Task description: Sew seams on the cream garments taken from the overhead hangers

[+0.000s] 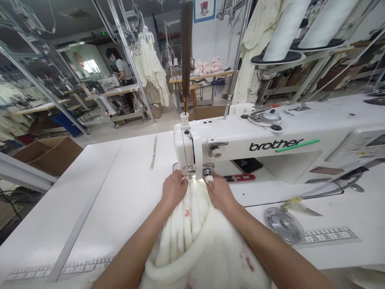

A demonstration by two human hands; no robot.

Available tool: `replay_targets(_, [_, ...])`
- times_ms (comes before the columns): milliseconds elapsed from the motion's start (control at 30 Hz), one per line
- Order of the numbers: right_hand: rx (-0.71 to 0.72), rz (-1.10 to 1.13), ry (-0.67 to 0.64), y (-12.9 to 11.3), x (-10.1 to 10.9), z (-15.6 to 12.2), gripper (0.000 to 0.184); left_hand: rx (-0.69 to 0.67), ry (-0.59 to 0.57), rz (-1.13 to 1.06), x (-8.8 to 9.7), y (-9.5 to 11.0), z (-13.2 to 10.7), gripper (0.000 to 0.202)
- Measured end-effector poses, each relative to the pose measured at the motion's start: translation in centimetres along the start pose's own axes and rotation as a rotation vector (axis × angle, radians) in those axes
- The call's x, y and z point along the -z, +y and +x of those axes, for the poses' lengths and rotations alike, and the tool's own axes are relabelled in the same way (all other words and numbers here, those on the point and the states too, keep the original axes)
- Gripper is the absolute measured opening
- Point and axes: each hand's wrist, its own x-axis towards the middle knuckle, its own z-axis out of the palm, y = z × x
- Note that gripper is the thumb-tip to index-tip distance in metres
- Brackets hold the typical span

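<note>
Cream fleecy fabric (192, 224) with small red prints runs in folds from the front edge of the table up to the needle area of a white Brother sewing machine (231, 134). My left hand (174, 186) is closed on the fabric's edge, just left of the presser foot (191, 171). On the other side, my right hand (221, 192) grips the same fabric close to the foot, its fingertips partly hidden behind the tension knob (208, 173). A lamp lights the cloth under the needle.
Red-handled thread snips (240, 178) and a phone (248, 164) lie under the machine arm. Right of my forearm are a clear bobbin case (284, 224) and a yellow-handled tool (300, 206). A cardboard box (49, 156) stands left of the table; a person (122, 68) works farther back.
</note>
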Motion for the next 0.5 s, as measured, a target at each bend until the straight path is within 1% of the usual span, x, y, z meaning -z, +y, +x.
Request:
replay_targets(300, [-0.02,-0.014,-0.014,-0.06,0.0,-0.11,0.023,-0.006,-0.015,-0.038,-0.03,0.04,-0.11,0.02])
replay_targets(367, [0.006,-0.001,-0.019,-0.19,0.21,-0.23,0.027,-0.008,-0.008,-0.045,-0.1,0.07,-0.17,0.023])
replay_targets(500, [0.111,0.041,-0.048,-0.23,0.6,-0.38,0.035,-0.008,0.005,-0.037,-0.28,0.13,-0.39,0.027])
